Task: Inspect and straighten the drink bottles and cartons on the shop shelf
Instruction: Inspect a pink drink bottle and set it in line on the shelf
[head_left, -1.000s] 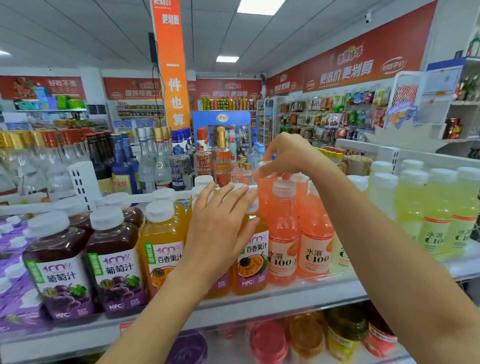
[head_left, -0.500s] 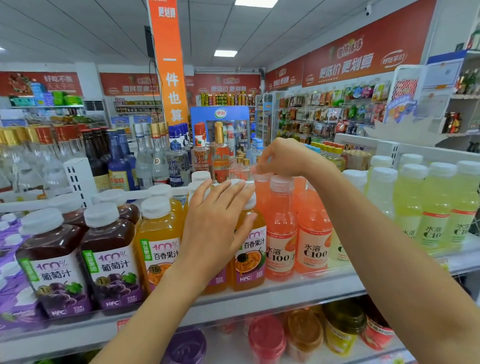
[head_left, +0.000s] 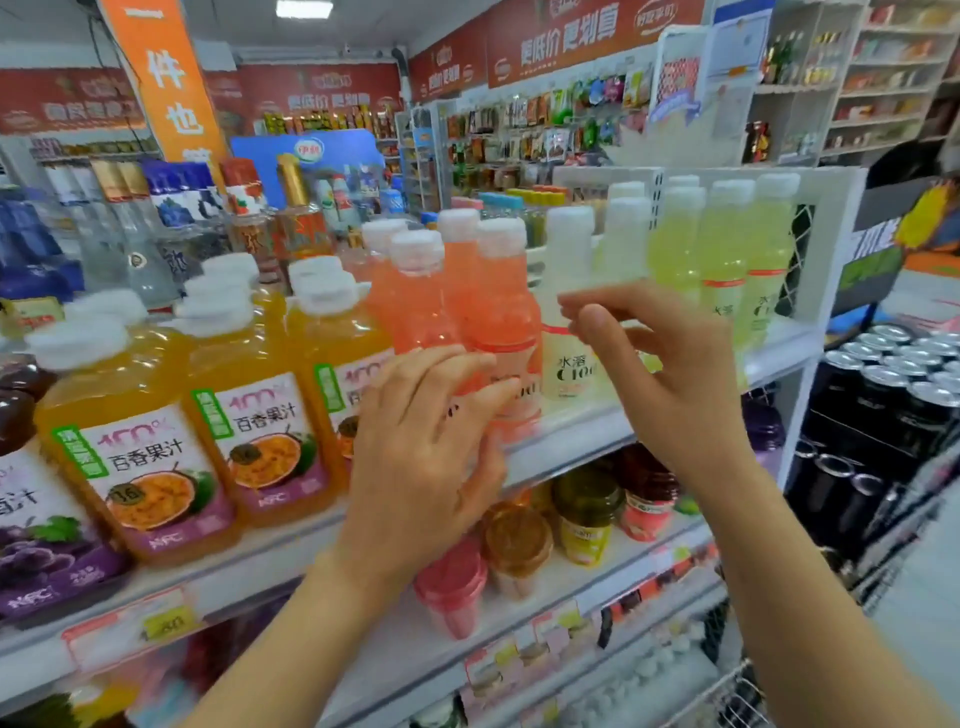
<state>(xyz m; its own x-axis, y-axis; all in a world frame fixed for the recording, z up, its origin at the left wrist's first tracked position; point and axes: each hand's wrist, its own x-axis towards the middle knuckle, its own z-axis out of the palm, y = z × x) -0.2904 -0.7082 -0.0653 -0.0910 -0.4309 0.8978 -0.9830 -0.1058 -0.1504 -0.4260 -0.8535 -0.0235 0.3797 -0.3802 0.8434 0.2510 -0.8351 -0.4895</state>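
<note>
Pink C100 bottles with white caps stand mid-shelf, between orange passion-fruit juice bottles on the left and a pale C100 bottle on the right. Yellow-green C100 bottles fill the shelf's right end. My left hand is spread, its fingertips touching the lower part of the front pink bottles. My right hand hovers in front of the pale bottle with loosely bent fingers, holding nothing. The hands hide the pink bottles' labels.
Dark grape juice bottles sit at the far left. Liquor bottles stand behind the row. The white shelf edge runs below the hands. Jars fill the lower shelf, and black cans are stacked at the right.
My left hand left the orange juice bottle and moved right to the pink bottles. My right hand came off a pink bottle's cap and dropped down in front of the pale bottle. The view shifted right.
</note>
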